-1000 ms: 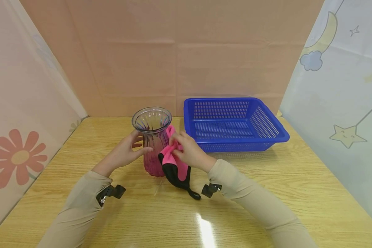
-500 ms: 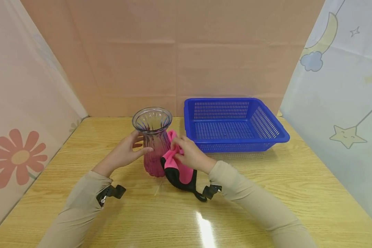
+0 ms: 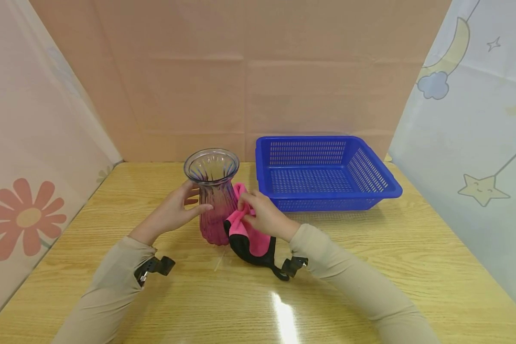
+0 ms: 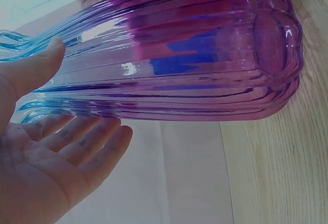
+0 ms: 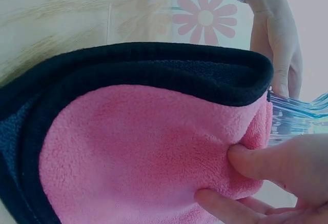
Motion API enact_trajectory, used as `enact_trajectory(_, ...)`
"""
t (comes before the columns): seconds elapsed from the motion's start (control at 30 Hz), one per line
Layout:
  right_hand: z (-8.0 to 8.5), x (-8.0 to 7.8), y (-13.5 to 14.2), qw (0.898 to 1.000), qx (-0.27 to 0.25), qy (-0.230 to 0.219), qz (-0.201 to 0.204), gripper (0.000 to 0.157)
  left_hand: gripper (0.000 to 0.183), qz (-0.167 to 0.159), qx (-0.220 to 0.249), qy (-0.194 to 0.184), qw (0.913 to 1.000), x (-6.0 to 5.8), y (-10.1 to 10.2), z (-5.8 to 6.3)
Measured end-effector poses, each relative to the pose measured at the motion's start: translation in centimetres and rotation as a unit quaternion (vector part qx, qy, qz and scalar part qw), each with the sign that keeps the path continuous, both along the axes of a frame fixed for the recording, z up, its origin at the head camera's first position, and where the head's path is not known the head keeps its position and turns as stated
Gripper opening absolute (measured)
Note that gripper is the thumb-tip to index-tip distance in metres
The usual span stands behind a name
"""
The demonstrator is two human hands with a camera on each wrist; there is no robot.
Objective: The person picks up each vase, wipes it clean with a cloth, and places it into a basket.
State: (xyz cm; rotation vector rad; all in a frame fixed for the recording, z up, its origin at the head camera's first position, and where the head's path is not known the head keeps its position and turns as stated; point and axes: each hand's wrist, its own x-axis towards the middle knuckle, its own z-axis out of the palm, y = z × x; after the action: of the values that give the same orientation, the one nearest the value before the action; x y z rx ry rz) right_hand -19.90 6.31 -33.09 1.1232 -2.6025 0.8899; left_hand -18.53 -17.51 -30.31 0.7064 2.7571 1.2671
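A ribbed glass vase (image 3: pixel 215 222), bluish at its flared rim and pink-purple lower down, stands upright on the wooden table. My left hand (image 3: pixel 176 210) holds its left side, thumb in front and fingers behind; in the left wrist view the thumb lies on the glass (image 4: pixel 205 55). Bunched folds of a pink cloth (image 3: pixel 259 241) with black edging and a hanging loop are pinched by my right hand (image 3: pixel 262 214), at the vase's right side. Seen by the right wrist camera, thumb and fingers press into the plush pink fabric (image 5: pixel 138 142). The cloth's lower part hangs toward the table.
A blue slotted plastic basket (image 3: pixel 327 195) sits at the back right of the table (image 3: pixel 348 277), just beyond my right hand. A thin pale strip (image 3: pixel 219 262) lies in front of the vase. Printed sheets stand along both sides, and a peach sheet hangs behind.
My right hand has brought the cloth a little down and to the right along the vase's side. The left hand and the vase stay in place.
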Motion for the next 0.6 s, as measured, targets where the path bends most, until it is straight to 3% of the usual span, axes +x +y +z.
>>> enact_trajectory(0.37,0.13,-0.02,-0.12,0.999,-0.044,0.023,0.0,0.016,0.069,-0.001,0.003,0.006,1.0,-0.12,-0.06,-0.08)
enact_trajectory(0.6,0.76,0.13,-0.29,0.997,-0.078,0.015,-0.006,0.015,0.069,-0.003,0.003,0.006,1.0,0.0,-0.02,0.06)
